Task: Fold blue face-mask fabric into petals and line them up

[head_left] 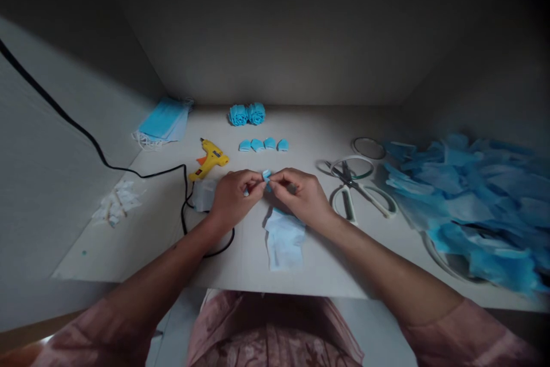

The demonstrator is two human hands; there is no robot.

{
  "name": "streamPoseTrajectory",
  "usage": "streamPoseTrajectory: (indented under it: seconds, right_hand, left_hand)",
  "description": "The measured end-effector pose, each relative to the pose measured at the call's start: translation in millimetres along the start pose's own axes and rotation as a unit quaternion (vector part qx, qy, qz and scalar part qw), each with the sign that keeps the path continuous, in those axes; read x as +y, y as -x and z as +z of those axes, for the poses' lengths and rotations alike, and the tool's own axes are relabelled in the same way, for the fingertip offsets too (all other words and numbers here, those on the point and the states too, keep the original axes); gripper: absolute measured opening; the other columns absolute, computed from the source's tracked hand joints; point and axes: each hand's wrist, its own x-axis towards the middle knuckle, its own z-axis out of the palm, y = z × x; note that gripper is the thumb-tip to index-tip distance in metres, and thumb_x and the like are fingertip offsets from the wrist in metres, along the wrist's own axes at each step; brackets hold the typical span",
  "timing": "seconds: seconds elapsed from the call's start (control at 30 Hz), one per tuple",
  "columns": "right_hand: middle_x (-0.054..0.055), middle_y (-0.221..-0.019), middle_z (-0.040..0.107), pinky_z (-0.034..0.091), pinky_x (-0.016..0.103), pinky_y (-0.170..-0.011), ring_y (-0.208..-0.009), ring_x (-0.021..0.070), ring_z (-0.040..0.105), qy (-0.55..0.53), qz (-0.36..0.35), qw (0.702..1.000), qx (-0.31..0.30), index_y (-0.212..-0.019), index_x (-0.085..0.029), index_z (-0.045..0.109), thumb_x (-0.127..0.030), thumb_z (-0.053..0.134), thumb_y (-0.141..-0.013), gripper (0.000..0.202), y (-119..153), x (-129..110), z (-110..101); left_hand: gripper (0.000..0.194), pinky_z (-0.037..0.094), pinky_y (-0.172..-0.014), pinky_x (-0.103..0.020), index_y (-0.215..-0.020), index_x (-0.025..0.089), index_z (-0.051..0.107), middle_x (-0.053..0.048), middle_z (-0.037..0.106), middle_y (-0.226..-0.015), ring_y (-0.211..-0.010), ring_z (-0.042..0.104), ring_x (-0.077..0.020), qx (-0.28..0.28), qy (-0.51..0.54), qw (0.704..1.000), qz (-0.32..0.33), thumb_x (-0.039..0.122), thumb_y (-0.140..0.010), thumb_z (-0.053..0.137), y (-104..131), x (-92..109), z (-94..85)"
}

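Observation:
A small light-blue fabric piece [266, 174] is pinched between the fingertips of both hands, above the middle of the table. My left hand [237, 195] closes on it from the left, my right hand [299, 190] from the right. Pale blue cut fabric pieces [285, 241] lie just below my right hand. Beyond the hands, several folded blue petals [269, 143] sit in a row. Behind them stand blue fabric roses [247, 114].
A yellow glue gun [208, 159] lies left, its black cord [141, 176] running off leftward. Face masks [164, 121] are stacked at the back left, white scraps [117, 203] nearer. Scissors [351, 184] and rings [368, 148] lie right, beside a blue fabric heap [468, 195].

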Motion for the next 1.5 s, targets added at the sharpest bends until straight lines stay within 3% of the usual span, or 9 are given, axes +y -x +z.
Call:
streamPoseTrajectory:
  seconds: [0.27,0.43,0.63,0.83,1.5]
  right_hand:
    - [0.003,-0.079,0.071,0.046,0.028,-0.070,-0.074,0.0157,0.064,0.014,-0.011,1.000,0.000,-0.083,-0.019,0.069,-0.018,0.058,-0.083,0.011,-0.6,2.5,-0.9]
    - [0.003,-0.079,0.071,0.046,0.028,-0.070,-0.075,0.0159,0.064,0.018,-0.016,1.000,0.000,-0.084,-0.019,0.070,-0.017,0.058,-0.083,0.012,-0.5,1.0,-1.3]
    - [0.002,-0.077,0.070,0.046,0.027,-0.069,-0.073,0.0148,0.063,0.018,-0.020,1.000,-0.004,-0.082,-0.019,0.069,-0.015,0.058,-0.082,0.012,-0.6,0.4,-0.9]
    - [0.002,-0.078,0.071,0.046,0.026,-0.069,-0.074,0.0153,0.064,0.019,-0.022,1.000,-0.002,-0.082,-0.019,0.069,-0.015,0.058,-0.083,0.012,-0.2,0.1,-0.8]
    - [0.001,-0.075,0.070,0.045,0.025,-0.066,-0.069,0.0139,0.062,0.008,-0.001,1.000,-0.005,-0.079,-0.019,0.069,-0.016,0.058,-0.081,0.011,-0.3,1.7,-0.5]
  left_hand:
    - [0.016,0.037,-0.055,-0.022,-0.077,0.019,0.068,0.002,0.063,-0.061,-0.056,0.051,-0.0108,-0.013,0.042,0.999,-0.015,0.018,-0.075,0.052,1.5,0.7,-0.1]
    - [0.012,0.035,-0.053,-0.022,-0.075,0.019,0.067,0.004,0.056,-0.053,-0.052,0.046,-0.0101,-0.008,0.042,0.999,-0.020,0.026,-0.076,0.058,1.2,0.5,0.5]
    - [0.013,0.036,-0.053,-0.020,-0.073,0.018,0.066,0.004,0.060,-0.057,-0.054,0.049,-0.0094,-0.005,0.056,0.998,-0.026,0.021,-0.076,0.054,1.0,-3.1,2.3]
    - [0.012,0.036,-0.052,-0.021,-0.071,0.018,0.064,0.004,0.055,-0.054,-0.052,0.046,-0.0092,-0.008,0.063,0.997,-0.043,0.028,-0.075,0.059,2.0,-1.2,1.6]
    - [0.012,0.037,-0.055,-0.021,-0.073,0.018,0.065,0.004,0.058,-0.058,-0.055,0.048,-0.0094,-0.031,0.067,0.996,-0.044,0.019,-0.072,0.053,1.5,-1.1,-0.8]
